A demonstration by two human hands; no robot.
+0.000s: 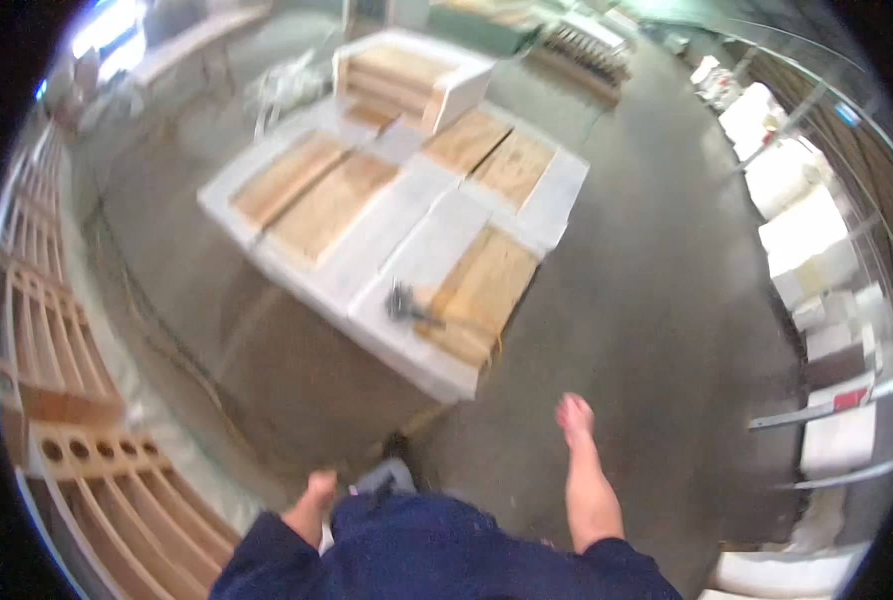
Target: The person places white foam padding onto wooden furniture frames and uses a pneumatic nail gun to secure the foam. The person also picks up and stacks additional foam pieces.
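Note:
My right hand (574, 418) hangs in front of me over the grey floor, a short way from the near right corner of a work table (381, 245). Low beside my body is my left hand (321, 487), mostly seen from its back. Nothing shows in either hand, but motion blur smears the fingers. The table has a whitish covering with several bare plywood panels (481, 290) on it. A dark hand tool (403, 302) lies near the table's front edge, too blurred to name its kind. At the far end stands a white-edged wooden box frame (411, 75).
Slatted wooden frames (106, 480) with round holes line the left side. White wrapped bundles (806, 210) sit along metal rails (826, 405) at the right. Farther back is a stack of long pieces (578, 55). A cord (131, 285) trails over the floor at left.

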